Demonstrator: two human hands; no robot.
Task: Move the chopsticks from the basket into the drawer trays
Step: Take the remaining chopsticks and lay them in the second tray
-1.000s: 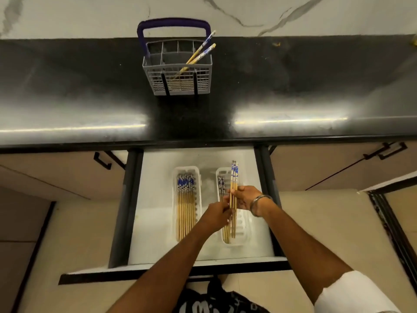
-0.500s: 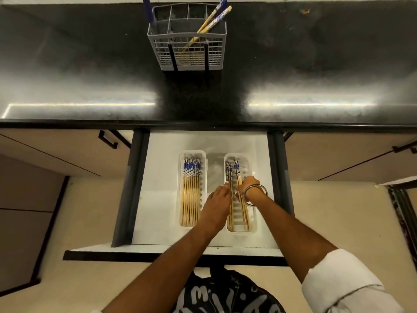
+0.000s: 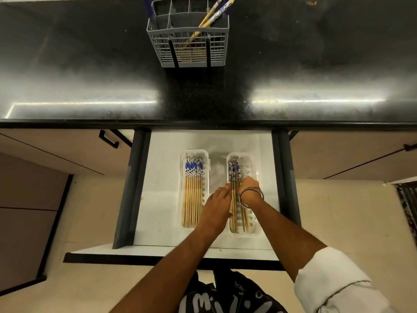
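Drawer: the white open drawer [image 3: 158, 218] sits pulled out under the black stone counter [image 3: 90, 64].
Left tray: white slotted plastic tray [image 3: 183, 154], a neat row of blue-topped wooden chopsticks [image 3: 193, 195] lying flat in it.
Right tray: second white slotted tray [image 3: 253, 168] with a smaller bunch of chopsticks [image 3: 234, 172].
Left hand [image 3: 217, 203]: fingers stretched out flat, tips touching the bunch at the tray's left wall, gripping nothing.
Right hand [image 3: 248, 185]: down on the bunch, metal bangle [image 3: 251, 196] at the wrist; fingers curl away underneath, can't tell the grip.
Basket: grey plastic cutlery basket [image 3: 191, 53] on the counter, two chopsticks leaning [image 3: 214, 13] in it.
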